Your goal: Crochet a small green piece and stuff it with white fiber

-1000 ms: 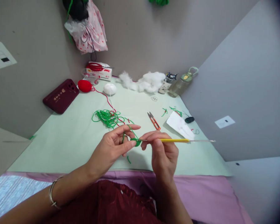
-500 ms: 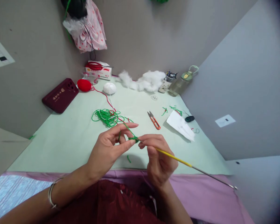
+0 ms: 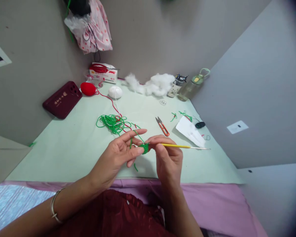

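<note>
Hook (image 3: 176, 145) is gripped in the right hand (image 3: 169, 161), long axis near level across the view, tip pointed left at the top edge of the green crochet piece (image 3: 145, 149); piece is pinched by the left hand (image 3: 113, 154), between both hands; yarn (image 3: 139, 136) is strung over that hand.

Pretty clearly a craft nook (image 3: 64, 158): green yarn (image 3: 111, 123) was heaped at 9 o'clock, white fluff (image 3: 160, 85) was bunched near 12.

Head view: forward, downward, close above tabletop (image 3: 71, 148).
</note>
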`<action>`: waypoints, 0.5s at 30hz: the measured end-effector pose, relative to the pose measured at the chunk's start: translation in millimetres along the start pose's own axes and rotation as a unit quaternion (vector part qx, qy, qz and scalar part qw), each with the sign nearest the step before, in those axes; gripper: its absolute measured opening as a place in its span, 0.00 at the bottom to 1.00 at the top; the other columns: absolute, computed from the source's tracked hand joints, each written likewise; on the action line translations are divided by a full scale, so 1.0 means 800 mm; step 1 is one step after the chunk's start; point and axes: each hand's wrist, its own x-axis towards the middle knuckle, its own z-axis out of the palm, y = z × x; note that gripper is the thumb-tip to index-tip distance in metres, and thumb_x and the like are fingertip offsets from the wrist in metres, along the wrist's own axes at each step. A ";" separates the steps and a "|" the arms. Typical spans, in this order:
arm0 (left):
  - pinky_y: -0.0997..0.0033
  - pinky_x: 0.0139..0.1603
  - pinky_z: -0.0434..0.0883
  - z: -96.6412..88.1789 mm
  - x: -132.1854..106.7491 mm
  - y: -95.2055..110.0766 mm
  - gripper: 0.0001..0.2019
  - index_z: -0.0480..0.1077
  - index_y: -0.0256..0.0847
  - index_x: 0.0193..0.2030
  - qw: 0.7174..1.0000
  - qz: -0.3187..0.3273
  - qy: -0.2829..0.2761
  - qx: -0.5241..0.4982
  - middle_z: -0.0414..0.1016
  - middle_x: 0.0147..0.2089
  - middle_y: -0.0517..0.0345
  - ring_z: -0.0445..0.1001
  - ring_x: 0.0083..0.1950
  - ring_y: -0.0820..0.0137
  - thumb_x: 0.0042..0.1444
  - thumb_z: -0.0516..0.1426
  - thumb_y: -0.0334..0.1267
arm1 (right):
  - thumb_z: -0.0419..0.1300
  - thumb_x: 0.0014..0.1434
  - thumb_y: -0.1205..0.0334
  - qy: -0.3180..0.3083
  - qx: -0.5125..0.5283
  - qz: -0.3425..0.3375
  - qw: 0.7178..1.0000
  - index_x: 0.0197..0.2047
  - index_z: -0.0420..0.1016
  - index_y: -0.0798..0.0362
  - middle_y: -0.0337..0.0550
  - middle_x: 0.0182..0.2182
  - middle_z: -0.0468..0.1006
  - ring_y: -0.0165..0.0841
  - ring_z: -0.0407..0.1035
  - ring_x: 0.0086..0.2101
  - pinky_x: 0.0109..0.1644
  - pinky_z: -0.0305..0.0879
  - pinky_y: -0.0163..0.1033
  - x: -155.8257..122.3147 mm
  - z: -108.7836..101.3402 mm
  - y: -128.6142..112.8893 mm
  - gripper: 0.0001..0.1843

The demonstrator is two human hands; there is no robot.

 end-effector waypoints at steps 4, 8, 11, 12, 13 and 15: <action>0.76 0.30 0.62 -0.001 -0.001 0.001 0.18 0.79 0.49 0.57 1.000 0.011 -0.007 0.013 0.71 0.40 0.64 0.61 0.24 0.85 0.59 0.69 0.39 | 0.62 0.69 0.59 -0.014 0.043 0.009 0.999 0.41 0.85 0.48 0.42 0.35 0.82 0.32 0.74 0.33 0.39 0.71 0.41 0.000 -0.005 0.004 0.08; 0.78 0.28 0.60 -0.001 -0.001 0.001 0.17 0.79 0.47 0.55 1.000 0.021 -0.009 0.016 0.71 0.39 0.64 0.61 0.24 0.85 0.59 0.69 0.39 | 0.63 0.69 0.59 0.003 0.071 0.011 0.997 0.39 0.84 0.49 0.42 0.33 0.82 0.32 0.74 0.30 0.37 0.72 0.40 0.000 -0.004 0.006 0.09; 0.79 0.27 0.59 0.000 -0.001 0.002 0.15 0.80 0.47 0.54 1.000 0.025 -0.005 0.016 0.70 0.39 0.64 0.60 0.24 0.86 0.60 0.68 0.38 | 0.62 0.69 0.59 -0.002 0.100 0.007 0.995 0.37 0.83 0.50 0.42 0.33 0.83 0.32 0.74 0.30 0.35 0.73 0.39 0.001 -0.002 0.005 0.10; 0.79 0.27 0.59 0.000 -0.001 0.003 0.15 0.80 0.47 0.54 1.000 0.026 -0.003 0.017 0.70 0.39 0.64 0.60 0.24 0.86 0.60 0.68 0.37 | 0.61 0.70 0.59 -0.005 0.106 0.004 0.994 0.38 0.83 0.49 0.42 0.33 0.84 0.32 0.75 0.31 0.35 0.73 0.39 0.002 -0.003 0.004 0.10; 0.79 0.27 0.59 0.000 -0.001 0.003 0.15 0.80 0.47 0.54 0.999 0.026 -0.001 0.019 0.70 0.39 0.64 0.59 0.24 0.85 0.60 0.68 0.37 | 0.61 0.70 0.59 -0.009 0.108 0.001 0.994 0.38 0.83 0.49 0.42 0.33 0.84 0.32 0.75 0.31 0.35 0.73 0.38 0.002 -0.003 0.004 0.10; 0.79 0.26 0.58 -0.001 -0.001 0.003 0.16 0.80 0.47 0.55 0.999 0.030 0.003 0.027 0.70 0.40 0.64 0.59 0.25 0.85 0.60 0.68 0.38 | 0.59 0.71 0.60 -0.016 0.090 -0.007 0.996 0.39 0.82 0.49 0.42 0.34 0.84 0.31 0.75 0.31 0.36 0.73 0.39 0.000 -0.005 0.003 0.11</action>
